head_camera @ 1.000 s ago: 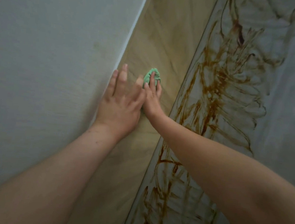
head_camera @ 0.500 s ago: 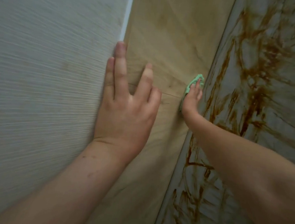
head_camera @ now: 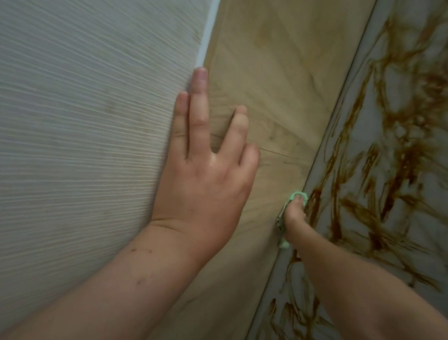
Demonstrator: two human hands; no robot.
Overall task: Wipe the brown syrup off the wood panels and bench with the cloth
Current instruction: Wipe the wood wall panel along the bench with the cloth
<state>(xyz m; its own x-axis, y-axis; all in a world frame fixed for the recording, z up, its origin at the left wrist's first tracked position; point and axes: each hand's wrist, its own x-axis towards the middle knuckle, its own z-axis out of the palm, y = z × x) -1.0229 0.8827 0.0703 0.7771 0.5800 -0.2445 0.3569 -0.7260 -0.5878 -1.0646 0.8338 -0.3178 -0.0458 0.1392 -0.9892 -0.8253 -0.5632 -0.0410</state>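
A: How far am I getting with the wiping?

B: Nearest to you, your left hand [head_camera: 204,173] is lying flat on the wood panel [head_camera: 265,79], with fingers straight and a little spread, holding nothing. To me this panel is looking almost clean; only faint shadows are showing on it.

A: And the cloth?

B: A bit farther, your right hand [head_camera: 294,215] is pressing the green cloth [head_camera: 282,243] at the seam where the panel is meeting the table [head_camera: 369,74]. The hand is facing away from the camera, so I cannot tell if its grip is pinching the cloth or only pushing with flat fingers. The cloth is lying long and narrow, with its long axis running along the seam and its far end pointing away from you.

A: What is remaining?

B: Beyond it, brown syrup [head_camera: 406,157] is covering the table in thick streaks. I am judging that most of the work is waiting there.
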